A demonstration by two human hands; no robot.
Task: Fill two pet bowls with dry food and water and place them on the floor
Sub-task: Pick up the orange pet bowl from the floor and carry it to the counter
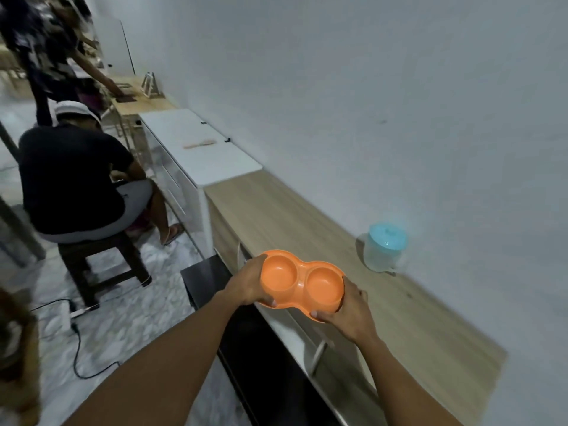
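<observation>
An orange double pet bowl (pixel 302 279) with two round empty wells is held in the air above the front edge of a wooden counter (pixel 415 318). My left hand (pixel 249 284) grips its left end, fingers curled under the rim. My right hand (pixel 347 309) grips its right end from below, thumb on the near rim. A clear plastic jug with a light blue lid (pixel 384 247) stands on the counter near the wall, to the right of and behind the bowl.
A white cabinet (pixel 203 149) with a wooden utensil on top adjoins the counter at the far end. A person sits on a dark stool (pixel 104 265) to the left; another stands farther back. Black cables and a power strip (pixel 78 312) lie on the marble floor.
</observation>
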